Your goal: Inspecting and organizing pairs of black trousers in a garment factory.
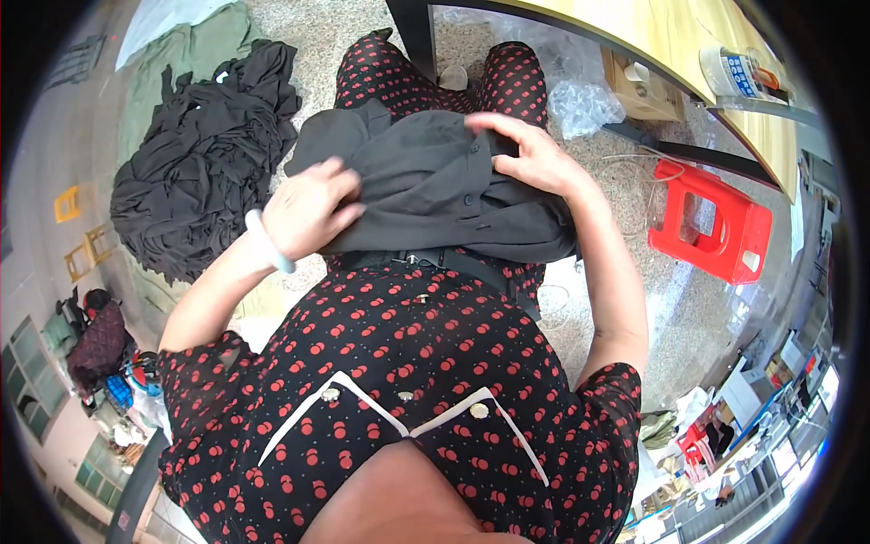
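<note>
Across my lap lies a dark grey-black buttoned garment, loosely folded, with a strip of dark buttons running down its right part. My left hand, with a pale bangle at the wrist, is over the garment's left side; its fingers are bent and slightly blurred, with the thumb apart from them. My right hand lies over the upper right part by the buttons. Its index finger reaches out and its thumb stands apart from it, with no cloth visibly pinched between them. The garment's underside is hidden.
A large heap of black garments lies on a green cloth at the left. To the right stand a red plastic stool and a wood-topped table bearing a tub. Clear plastic and a cardboard box lie beneath the table.
</note>
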{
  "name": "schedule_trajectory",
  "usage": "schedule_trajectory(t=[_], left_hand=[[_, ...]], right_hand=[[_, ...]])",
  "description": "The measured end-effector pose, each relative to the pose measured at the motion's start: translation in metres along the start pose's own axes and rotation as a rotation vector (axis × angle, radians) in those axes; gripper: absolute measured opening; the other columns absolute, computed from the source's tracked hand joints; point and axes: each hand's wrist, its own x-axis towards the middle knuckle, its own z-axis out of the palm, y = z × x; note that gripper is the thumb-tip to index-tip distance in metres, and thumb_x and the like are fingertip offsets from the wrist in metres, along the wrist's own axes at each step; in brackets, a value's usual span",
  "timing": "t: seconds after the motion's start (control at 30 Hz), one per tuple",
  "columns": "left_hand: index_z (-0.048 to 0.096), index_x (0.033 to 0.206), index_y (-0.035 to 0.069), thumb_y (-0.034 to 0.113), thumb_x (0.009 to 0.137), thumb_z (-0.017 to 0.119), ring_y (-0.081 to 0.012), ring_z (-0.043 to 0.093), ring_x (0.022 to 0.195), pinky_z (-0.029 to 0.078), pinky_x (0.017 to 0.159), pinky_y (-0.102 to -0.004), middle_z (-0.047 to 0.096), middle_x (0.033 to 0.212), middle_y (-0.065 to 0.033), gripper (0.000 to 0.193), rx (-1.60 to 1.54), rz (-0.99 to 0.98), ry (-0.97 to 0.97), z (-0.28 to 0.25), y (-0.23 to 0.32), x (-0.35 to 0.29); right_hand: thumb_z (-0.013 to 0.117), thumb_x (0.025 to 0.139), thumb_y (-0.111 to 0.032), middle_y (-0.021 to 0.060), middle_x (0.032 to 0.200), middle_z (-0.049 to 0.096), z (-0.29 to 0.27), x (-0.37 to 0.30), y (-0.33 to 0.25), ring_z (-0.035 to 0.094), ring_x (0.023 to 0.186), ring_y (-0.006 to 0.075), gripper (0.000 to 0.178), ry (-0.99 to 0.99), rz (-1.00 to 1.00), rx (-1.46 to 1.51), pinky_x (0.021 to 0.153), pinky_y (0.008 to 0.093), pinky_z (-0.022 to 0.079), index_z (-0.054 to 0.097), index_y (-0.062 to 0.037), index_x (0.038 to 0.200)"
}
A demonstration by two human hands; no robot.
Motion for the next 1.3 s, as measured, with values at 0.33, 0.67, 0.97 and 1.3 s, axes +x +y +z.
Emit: schedule_trajectory(t=[0.33,0.67,0.97,1.3], left_hand=[[0.059,0.087,0.0,0.037,0.082,0.051,-0.0279,0.056,0.075,0.043,0.069,-0.0345,0.058,0.081,-0.0159,0.038,-0.508,-0.114,0.163,0.064,0.044,0.126],[0.06,0.066,-0.003,0.051,0.076,0.054,-0.0203,0.052,0.057,0.041,0.059,-0.0351,0.055,0.059,-0.0151,0.055,-0.332,-0.219,-0.344,0.058,0.051,0.152],[0.05,0.06,0.0,0.027,0.077,0.06,-0.014,0.04,0.052,0.035,0.051,-0.0323,0.044,0.052,-0.0083,0.033,-0.374,-0.102,-0.255,0.064,0.057,0.158],[0.056,0.068,0.0,0.025,0.077,0.055,-0.0134,0.048,0.062,0.04,0.06,-0.0294,0.054,0.062,-0.0078,0.027,-0.811,-0.311,-0.183,0.077,0.047,0.136]], right_hand=[[0.055,0.067,0.001,0.0073,0.083,0.059,-0.064,-0.037,-0.015,0.054,0.083,0.026,0.022,0.588,-0.085,-0.792,0.082,0.0357,0.038,0.06,-0.0071,0.087],[0.06,0.078,-0.019,0.0096,0.075,0.061,-0.009,-0.059,-0.028,0.057,0.07,0.0137,0.021,-0.057,0.339,-0.016,0.066,0.0278,0.045,0.06,-0.0001,0.087],[0.066,0.07,-0.035,0.0065,0.061,0.051,-0.01,-0.049,-0.027,0.046,0.056,0.0146,0.038,-0.266,0.471,0.112,0.055,0.0297,0.038,0.058,0.0,0.081],[0.067,0.075,-0.025,-0.0061,0.068,0.05,-0.011,-0.041,-0.026,0.04,0.064,0.0015,0.024,-0.302,0.456,0.311,0.056,0.0202,0.036,0.057,-0.0031,0.08]])
